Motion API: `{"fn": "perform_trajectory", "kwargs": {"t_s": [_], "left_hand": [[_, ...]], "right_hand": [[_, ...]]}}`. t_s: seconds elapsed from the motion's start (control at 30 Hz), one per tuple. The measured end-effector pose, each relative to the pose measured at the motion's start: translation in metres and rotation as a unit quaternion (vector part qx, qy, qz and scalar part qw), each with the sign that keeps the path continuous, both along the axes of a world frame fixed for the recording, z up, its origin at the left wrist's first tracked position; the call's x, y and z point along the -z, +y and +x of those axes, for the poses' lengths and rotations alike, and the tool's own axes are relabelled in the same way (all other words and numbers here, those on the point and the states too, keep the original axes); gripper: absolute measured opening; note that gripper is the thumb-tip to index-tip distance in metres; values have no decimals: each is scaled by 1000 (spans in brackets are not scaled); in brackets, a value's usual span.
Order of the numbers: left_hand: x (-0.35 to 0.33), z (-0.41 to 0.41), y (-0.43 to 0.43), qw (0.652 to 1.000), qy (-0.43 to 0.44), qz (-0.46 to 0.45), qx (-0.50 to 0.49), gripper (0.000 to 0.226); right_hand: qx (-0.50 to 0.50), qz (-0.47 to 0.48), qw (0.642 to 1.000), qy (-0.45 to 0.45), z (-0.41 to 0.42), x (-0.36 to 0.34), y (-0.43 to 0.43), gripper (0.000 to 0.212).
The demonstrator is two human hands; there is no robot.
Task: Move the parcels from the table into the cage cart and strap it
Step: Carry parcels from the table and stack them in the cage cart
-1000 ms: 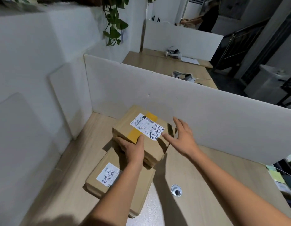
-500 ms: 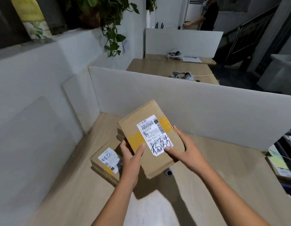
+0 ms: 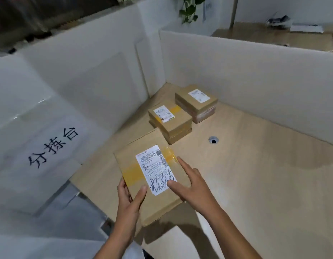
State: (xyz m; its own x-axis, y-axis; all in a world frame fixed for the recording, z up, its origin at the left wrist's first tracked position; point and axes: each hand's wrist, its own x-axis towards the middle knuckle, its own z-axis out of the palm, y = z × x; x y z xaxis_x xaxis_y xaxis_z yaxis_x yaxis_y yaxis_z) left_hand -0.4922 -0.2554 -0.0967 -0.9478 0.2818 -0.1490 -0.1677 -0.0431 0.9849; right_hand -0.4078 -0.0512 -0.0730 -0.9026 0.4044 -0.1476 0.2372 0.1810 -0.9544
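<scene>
A flat brown cardboard parcel (image 3: pixel 150 176) with yellow tape and a white label bearing handwriting is held above the near left part of the wooden table (image 3: pixel 255 174). My left hand (image 3: pixel 130 199) grips its near left edge, thumb on top. My right hand (image 3: pixel 191 184) holds its right side with thumb and forefinger lying on the top face. Two more taped parcels stay on the table towards the far corner: one (image 3: pixel 170 124) in the middle, another (image 3: pixel 196 103) behind it. No cage cart is in view.
White partition panels (image 3: pixel 246 75) wall the table at the back and left. A paper sign with handwritten characters (image 3: pixel 53 146) hangs on the left panel. A round cable hole (image 3: pixel 213 140) sits in the tabletop. A second desk (image 3: pixel 274 36) lies beyond the partition.
Both hands lifted the top parcel off the stack and drew it towards me and left. The view swung left and down, so the remaining parcels now lie farther back.
</scene>
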Motion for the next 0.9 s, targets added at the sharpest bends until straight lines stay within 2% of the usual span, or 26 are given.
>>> {"fn": "perform_trajectory", "kwargs": {"t_s": [0.1,0.27,0.4,0.53,0.67,0.77,0.9], "left_hand": [[8,42,-56,997,-24,-2,-79,96],[11,109,-131,975,-68,53,-204,84],[14,153,-172,947,-83,64,-302,98],[28,210,-231,889,-95,47,-446,95],[42,273,-296,824,-119,59,-551,84],[47,318,-347,787,-131,52,-601,71],[57,367,-407,744,-125,49,-655,67]], "right_hand": [[-90,-3,996,-14,6,6,-44,80],[-243,36,969,-29,2,8,-116,82],[-346,85,934,-29,1,10,-173,76],[-477,140,867,-19,12,19,-267,71],[-587,146,796,-12,41,23,-366,55],[-639,133,757,-13,70,31,-437,57],[-702,136,698,-37,101,46,-522,63]]}}
